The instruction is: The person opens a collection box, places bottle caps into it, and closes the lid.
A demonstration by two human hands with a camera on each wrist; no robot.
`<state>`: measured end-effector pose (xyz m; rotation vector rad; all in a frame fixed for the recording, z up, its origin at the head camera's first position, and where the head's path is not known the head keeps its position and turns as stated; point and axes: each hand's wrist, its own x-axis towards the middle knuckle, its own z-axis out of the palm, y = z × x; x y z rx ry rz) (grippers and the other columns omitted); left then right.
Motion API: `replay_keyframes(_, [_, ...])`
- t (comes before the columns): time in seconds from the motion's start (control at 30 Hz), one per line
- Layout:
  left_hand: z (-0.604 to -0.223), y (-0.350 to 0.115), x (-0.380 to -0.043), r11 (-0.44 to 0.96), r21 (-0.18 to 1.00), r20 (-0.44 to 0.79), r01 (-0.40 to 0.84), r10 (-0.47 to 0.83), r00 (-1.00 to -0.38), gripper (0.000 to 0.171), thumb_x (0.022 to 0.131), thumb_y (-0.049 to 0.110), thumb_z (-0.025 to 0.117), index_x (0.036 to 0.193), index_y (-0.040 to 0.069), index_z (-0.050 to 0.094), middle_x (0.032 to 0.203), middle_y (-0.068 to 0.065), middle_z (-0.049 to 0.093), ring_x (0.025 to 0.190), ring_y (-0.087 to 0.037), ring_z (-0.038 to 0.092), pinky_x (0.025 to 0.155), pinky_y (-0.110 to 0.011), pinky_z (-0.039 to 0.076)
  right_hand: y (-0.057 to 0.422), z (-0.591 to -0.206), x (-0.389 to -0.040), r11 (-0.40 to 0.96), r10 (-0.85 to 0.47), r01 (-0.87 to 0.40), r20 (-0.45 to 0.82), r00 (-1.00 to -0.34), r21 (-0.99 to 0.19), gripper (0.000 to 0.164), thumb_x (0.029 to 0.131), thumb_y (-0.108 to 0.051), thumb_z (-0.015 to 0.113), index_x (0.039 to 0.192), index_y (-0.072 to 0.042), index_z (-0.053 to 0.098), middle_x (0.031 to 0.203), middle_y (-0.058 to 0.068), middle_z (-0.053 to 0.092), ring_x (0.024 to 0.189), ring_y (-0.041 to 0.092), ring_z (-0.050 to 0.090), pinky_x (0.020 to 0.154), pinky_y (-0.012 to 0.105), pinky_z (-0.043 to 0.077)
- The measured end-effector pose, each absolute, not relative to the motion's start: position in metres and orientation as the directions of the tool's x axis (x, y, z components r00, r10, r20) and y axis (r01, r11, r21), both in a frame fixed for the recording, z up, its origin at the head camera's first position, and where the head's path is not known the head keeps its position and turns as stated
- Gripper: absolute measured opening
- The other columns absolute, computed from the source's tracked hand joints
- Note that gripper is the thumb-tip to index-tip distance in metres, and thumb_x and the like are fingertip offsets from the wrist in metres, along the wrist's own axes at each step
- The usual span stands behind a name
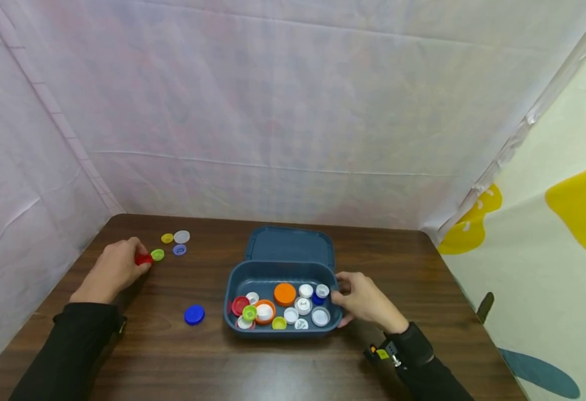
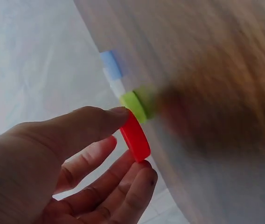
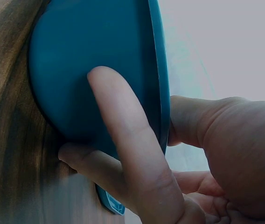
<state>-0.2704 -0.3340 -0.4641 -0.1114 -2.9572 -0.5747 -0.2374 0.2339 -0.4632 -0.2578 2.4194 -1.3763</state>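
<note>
On the left of the table my left hand [image 1: 114, 268] pinches a red bottle cap [image 2: 136, 137] between thumb and fingertips. A light green cap [image 1: 157, 255] lies right beside it. In the middle stands a dark blue plastic box [image 1: 282, 335], its lid [image 1: 290, 244] folded back behind it. My right hand [image 1: 368, 302] grips the box's right wall, the thumb over the rim and other fingers against the outer side [image 3: 76, 51]. Inside lie many caps, among them an orange cap [image 1: 285, 294], a red one [image 1: 240, 304], and several white ones.
Behind the green cap sit a yellow cap [image 1: 167, 238], a whitish cap [image 1: 181, 237] and a pale blue cap [image 1: 180, 249]. A dark blue cap [image 1: 194, 314] lies left of the box. White cloth [image 1: 272, 122] hangs along the back and left edges of the wooden table [image 1: 172, 362].
</note>
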Motion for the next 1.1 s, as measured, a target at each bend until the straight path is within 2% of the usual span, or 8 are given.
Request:
replay_keyframes(0.13, [-0.459, -0.326, -0.269, 0.921, 0.378, 0.134, 0.095, 0.048, -0.990, 0.039, 0.099, 0.008, 0.090, 0.124, -0.014, 0.069, 0.113, -0.038, 0.072, 0.097, -0.048, 0.070, 0.091, -0.069, 0.063, 0.234, -0.462, -0.238, 0.517, -0.317, 0.021, -0.213, -0.924, -0.856, 0.059, 0.107, -0.004, 0.073, 0.161, 0.013, 0.055, 0.131, 0.031, 0.081, 0.075, 0.029, 0.086, 0.064, 0.049, 0.073])
replay_keyframes(0.23, [-0.453, -0.317, -0.268, 0.922, 0.374, 0.129, 0.102, 0.057, -0.990, 0.043, 0.099, 0.010, 0.090, 0.128, -0.014, 0.070, 0.117, -0.039, 0.071, 0.100, -0.049, 0.069, 0.093, -0.070, 0.063, 0.234, -0.462, -0.238, 0.520, -0.315, 0.025, -0.219, -0.924, -0.854, 0.059, 0.107, -0.004, 0.073, 0.161, 0.013, 0.055, 0.132, 0.031, 0.081, 0.075, 0.028, 0.086, 0.064, 0.049, 0.073])
replay_keyframes(0.5, [-0.442, -0.281, -0.258, 0.902, 0.365, 0.211, 0.229, 0.159, -0.964, 0.038, 0.097, 0.008, 0.092, 0.122, -0.015, 0.075, 0.107, -0.031, 0.070, 0.089, -0.038, 0.069, 0.079, -0.055, 0.066, 0.234, -0.462, -0.237, 0.524, -0.321, 0.017, -0.216, -0.922, -0.852, 0.059, 0.108, -0.005, 0.073, 0.162, 0.013, 0.055, 0.133, 0.032, 0.081, 0.076, 0.028, 0.086, 0.064, 0.049, 0.073])
replay_keyframes(0.67, [-0.433, -0.256, -0.248, 0.882, 0.351, 0.274, 0.313, 0.223, -0.936, 0.038, 0.094, 0.008, 0.095, 0.123, -0.010, 0.077, 0.110, -0.029, 0.072, 0.084, -0.029, 0.068, 0.073, -0.046, 0.064, 0.233, -0.463, -0.237, 0.521, -0.322, 0.007, -0.204, -0.924, -0.853, 0.059, 0.108, -0.004, 0.073, 0.161, 0.013, 0.056, 0.132, 0.032, 0.081, 0.075, 0.028, 0.086, 0.063, 0.049, 0.073])
replay_keyframes(0.83, [-0.427, -0.227, -0.236, 0.862, 0.332, 0.317, 0.384, 0.281, -0.906, 0.039, 0.093, 0.010, 0.098, 0.124, -0.005, 0.079, 0.116, -0.025, 0.076, 0.087, -0.026, 0.071, 0.078, -0.048, 0.070, 0.232, -0.462, -0.236, 0.522, -0.331, -0.011, -0.191, -0.924, -0.853, 0.058, 0.107, -0.005, 0.073, 0.160, 0.013, 0.057, 0.129, 0.030, 0.082, 0.073, 0.028, 0.085, 0.062, 0.048, 0.072])
replay_keyframes(1.1, [-0.418, -0.172, -0.219, 0.817, 0.341, 0.293, 0.465, 0.377, -0.879, 0.037, 0.095, 0.011, 0.097, 0.128, 0.000, 0.082, 0.120, -0.017, 0.076, 0.101, -0.028, 0.077, 0.091, -0.045, 0.074, 0.234, -0.462, -0.236, 0.528, -0.323, -0.006, -0.194, -0.926, -0.849, 0.059, 0.108, -0.005, 0.073, 0.162, 0.013, 0.056, 0.130, 0.031, 0.082, 0.072, 0.028, 0.085, 0.062, 0.048, 0.072])
